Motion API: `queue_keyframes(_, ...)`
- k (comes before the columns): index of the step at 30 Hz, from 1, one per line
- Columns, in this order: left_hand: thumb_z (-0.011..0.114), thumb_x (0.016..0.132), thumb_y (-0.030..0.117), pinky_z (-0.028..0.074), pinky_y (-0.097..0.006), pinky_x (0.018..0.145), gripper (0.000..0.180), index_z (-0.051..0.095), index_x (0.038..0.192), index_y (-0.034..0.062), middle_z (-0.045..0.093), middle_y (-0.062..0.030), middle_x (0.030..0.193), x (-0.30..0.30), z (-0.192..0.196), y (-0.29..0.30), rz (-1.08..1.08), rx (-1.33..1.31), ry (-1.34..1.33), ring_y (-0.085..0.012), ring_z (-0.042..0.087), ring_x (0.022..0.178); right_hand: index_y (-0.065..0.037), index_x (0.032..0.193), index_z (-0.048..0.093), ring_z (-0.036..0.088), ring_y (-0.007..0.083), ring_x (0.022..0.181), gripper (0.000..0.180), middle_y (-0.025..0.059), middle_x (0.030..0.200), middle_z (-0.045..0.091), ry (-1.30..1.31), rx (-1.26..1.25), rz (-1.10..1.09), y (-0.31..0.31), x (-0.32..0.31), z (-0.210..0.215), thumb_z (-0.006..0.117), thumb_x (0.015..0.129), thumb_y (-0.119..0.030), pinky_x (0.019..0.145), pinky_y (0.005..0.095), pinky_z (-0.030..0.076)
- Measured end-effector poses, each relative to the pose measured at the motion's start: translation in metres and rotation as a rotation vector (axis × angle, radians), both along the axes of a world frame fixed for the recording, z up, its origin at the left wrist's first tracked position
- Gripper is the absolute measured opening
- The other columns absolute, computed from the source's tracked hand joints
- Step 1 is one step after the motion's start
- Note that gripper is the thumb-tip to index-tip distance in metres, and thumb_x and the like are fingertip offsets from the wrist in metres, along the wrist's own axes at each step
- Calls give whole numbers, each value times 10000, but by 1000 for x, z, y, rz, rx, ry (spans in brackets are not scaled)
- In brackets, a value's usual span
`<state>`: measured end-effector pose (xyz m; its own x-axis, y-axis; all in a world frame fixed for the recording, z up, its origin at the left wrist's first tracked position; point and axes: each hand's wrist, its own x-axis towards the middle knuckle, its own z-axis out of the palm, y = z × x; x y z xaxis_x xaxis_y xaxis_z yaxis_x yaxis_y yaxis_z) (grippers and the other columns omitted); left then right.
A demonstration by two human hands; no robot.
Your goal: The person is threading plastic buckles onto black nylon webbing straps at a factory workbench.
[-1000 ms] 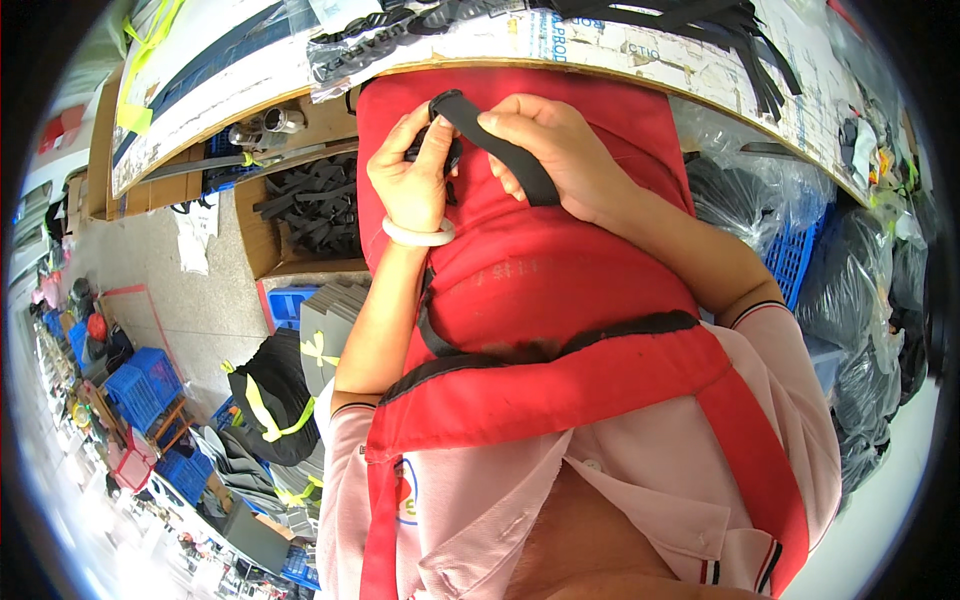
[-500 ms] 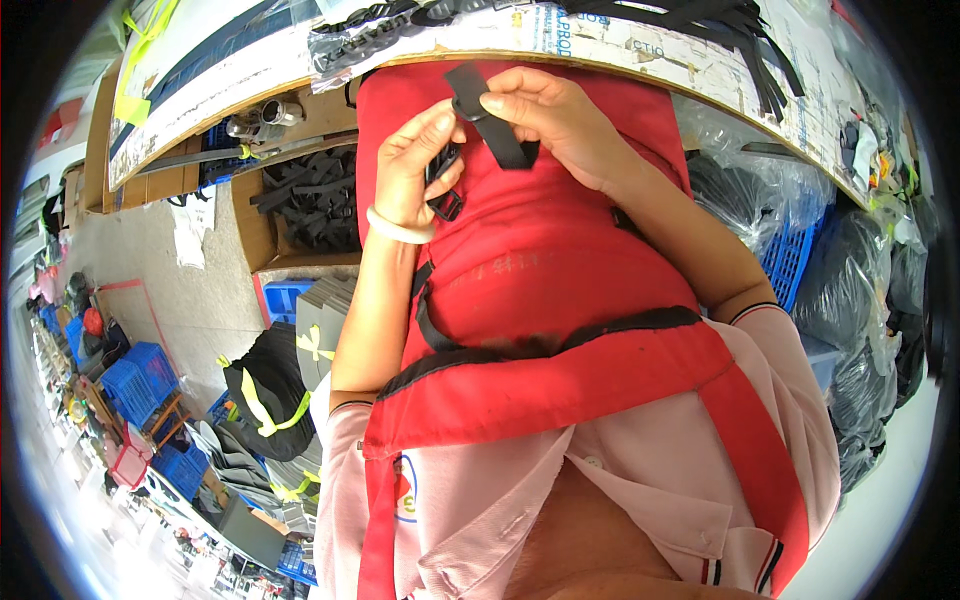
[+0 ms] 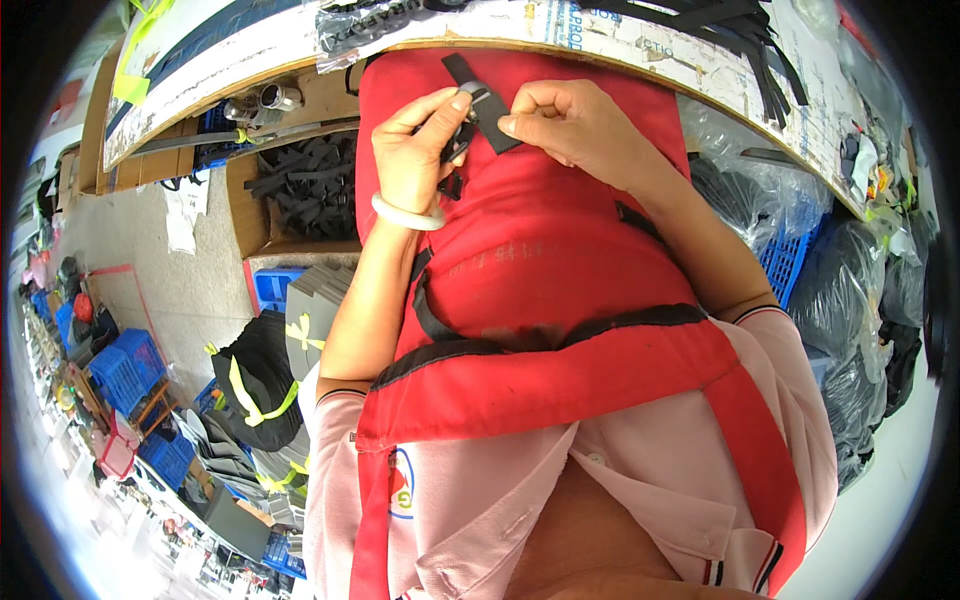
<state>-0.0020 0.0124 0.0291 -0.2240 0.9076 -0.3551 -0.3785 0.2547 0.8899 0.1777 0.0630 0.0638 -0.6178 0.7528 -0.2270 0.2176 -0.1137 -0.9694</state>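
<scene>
Over my lap, my left hand (image 3: 418, 145) pinches a black webbing strap (image 3: 492, 117) between thumb and forefinger, at a dark slider on it. Black plastic buckles (image 3: 453, 185) are tucked under its curled fingers, partly hidden by them. The strap slants, with one short end pointing up toward the table and a wider folded part hanging lower right. From the right, my right hand (image 3: 568, 128) reaches in with fingers curled, and its thumb and fingertip close at the edge of the folded part. A red apron (image 3: 520, 230) lies beneath both hands.
The worn white tabletop (image 3: 660, 45) runs across the far side, with black straps (image 3: 745, 30) on its right. Below it at left, a cardboard box (image 3: 243, 205) holds many black straps. Clear plastic bags (image 3: 850, 290) and a blue crate (image 3: 790, 255) stand at right.
The strap's hanging loop now lies as a flatter folded piece. My right hand has moved slightly down and right, from the strap's upper part to its lower edge. My left hand still holds on.
</scene>
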Motion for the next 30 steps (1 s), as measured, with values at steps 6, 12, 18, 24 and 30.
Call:
queue_keyframes(6, 727, 818, 105, 365, -176, 402, 152, 707, 933, 8, 652, -14, 698, 2, -1, -1, 19, 57, 66, -34, 484, 478, -98, 705, 520, 338, 9, 456, 229, -72, 541, 413, -5, -276, 5, 0, 0, 2, 631, 875, -204, 428, 191, 244)
queue_keyframes(12, 728, 815, 93, 376, -177, 433, 156, 706, 941, 3, 643, -8, 708, 1, -1, 0, -24, 134, 159, -32, 487, 511, -68, 752, 580, 399, 30, 463, 185, -48, 564, 473, 100, -332, -38, 0, 0, -12, 639, 854, -210, 426, 197, 291)
queue_keyframes(18, 719, 812, 50, 370, -178, 435, 132, 706, 933, -1, 612, 8, 717, -4, -6, -4, -118, 222, 215, -31, 475, 516, -80, 822, 554, 438, 31, 512, 184, -35, 648, 500, 285, -554, -81, 11, -2, -31, 591, 906, -239, 440, 196, 311)
queue_keyframes(24, 671, 854, 88, 329, -170, 393, 166, 688, 1008, 28, 618, 6, 725, -39, 23, -31, -53, 24, 9, -37, 471, 486, -78, 809, 589, 447, 37, 535, 208, -32, 674, 525, 283, -290, -131, 40, -19, -53, 618, 895, -266, 472, 196, 363)
queue_keyframes(30, 639, 892, 210, 307, -166, 358, 219, 673, 1035, 47, 617, -23, 742, -158, 23, -68, 627, 98, 528, -59, 461, 460, -39, 948, 612, 453, 30, 540, 182, -30, 688, 519, 87, -163, -79, 32, -20, -54, 575, 924, -216, 485, 179, 373)
